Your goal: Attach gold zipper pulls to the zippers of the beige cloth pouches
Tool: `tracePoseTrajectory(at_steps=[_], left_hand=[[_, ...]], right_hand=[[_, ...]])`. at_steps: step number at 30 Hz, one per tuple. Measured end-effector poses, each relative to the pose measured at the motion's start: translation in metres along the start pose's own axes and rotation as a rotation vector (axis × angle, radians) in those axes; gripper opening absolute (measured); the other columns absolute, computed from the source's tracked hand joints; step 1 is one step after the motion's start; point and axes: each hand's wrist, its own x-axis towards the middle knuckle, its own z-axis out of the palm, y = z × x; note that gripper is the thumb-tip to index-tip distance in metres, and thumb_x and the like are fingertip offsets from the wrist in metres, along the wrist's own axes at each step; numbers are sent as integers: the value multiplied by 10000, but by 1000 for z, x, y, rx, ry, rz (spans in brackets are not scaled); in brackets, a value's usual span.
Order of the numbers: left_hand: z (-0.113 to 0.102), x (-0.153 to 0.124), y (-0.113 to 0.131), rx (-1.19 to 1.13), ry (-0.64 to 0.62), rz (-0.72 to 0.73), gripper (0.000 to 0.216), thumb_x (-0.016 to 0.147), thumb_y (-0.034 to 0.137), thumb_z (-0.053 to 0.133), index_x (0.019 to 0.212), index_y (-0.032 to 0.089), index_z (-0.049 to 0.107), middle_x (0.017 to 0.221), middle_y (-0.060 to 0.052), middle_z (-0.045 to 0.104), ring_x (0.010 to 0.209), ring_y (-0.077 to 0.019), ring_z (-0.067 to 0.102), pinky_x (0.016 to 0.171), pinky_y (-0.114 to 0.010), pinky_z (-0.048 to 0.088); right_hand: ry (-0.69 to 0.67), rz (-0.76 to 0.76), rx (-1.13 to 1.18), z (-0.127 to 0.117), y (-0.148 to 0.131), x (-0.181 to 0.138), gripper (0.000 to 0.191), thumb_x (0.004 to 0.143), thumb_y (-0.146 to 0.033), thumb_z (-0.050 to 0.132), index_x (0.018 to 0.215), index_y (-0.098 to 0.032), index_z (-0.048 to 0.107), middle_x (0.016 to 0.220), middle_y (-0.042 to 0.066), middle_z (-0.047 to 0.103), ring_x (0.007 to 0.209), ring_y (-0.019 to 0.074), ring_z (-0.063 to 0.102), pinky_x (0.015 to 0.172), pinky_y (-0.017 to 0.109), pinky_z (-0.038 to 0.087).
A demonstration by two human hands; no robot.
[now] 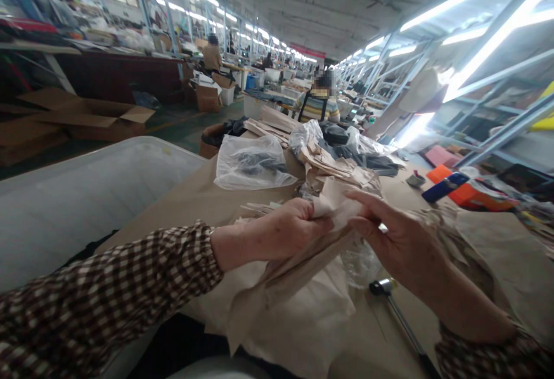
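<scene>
Checked left sleeve (108,298) lay closest, leading to the left hand (281,232), closed in a pinch on one edge of a beige cloth piece (335,200). The right hand (398,246), fingers straight, nipped the opposite edge, so the piece ran left to right between the hands, above and left of the hammer (383,286), with neither hand nearer. Its lower part merged into the cloth heap (303,310) left of the hammer, folds hid the pinching fingertips, and the hammer's handle was lost near the bottom edge.
</scene>
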Motion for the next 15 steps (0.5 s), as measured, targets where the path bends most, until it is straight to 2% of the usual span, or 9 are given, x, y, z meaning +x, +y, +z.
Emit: tracePoseTrajectory(at_steps=[2,4,6,8,11,13,15], left_hand=[[2,0,0,64,6,25,269,927,331,515,791,127,627,756,2,592,729,-120,513,703,-227,431],[5,0,0,74,8,36,309,916,379,539,751,127,607,766,-3,587,753,-126,513,712,-227,437],[8,-2,1,-5,40,-10,337,900,422,555,736,132,598,746,-7,581,725,-122,515,663,-215,437],[8,-4,0,-155,123,-124,346,898,453,540,747,144,586,693,-2,560,624,-105,499,553,-200,405],[-3,-10,-8,-332,311,-263,306,874,461,548,845,159,593,689,8,562,507,-85,470,436,-182,326],[-16,-14,-15,-281,357,-305,305,840,454,582,864,150,602,694,3,568,486,-80,459,413,-176,292],[-28,-18,-18,-95,422,-263,294,818,429,609,866,139,609,741,-18,594,547,-93,499,453,-179,338]], right_hand=[[-110,53,19,1,-5,2,326,966,-269,487,1265,-191,591,748,1,687,626,138,635,573,232,453],[-204,75,55,2,-8,6,243,955,-257,479,1117,-213,655,770,2,708,660,139,656,571,222,444],[-194,90,86,3,-9,7,188,935,-246,490,955,-218,675,744,-5,702,644,133,646,575,217,440],[-81,95,71,3,-8,3,168,914,-246,508,899,-220,673,706,-11,680,583,122,604,568,222,431],[185,187,21,-3,-1,-15,120,872,-247,562,902,-230,677,674,-16,645,498,112,517,541,241,416],[327,323,128,-10,10,-28,92,861,-256,575,909,-249,654,693,-12,635,491,121,504,506,249,408],[379,412,304,-16,25,-35,95,900,-323,534,933,-273,608,754,2,642,525,144,540,485,260,418]])
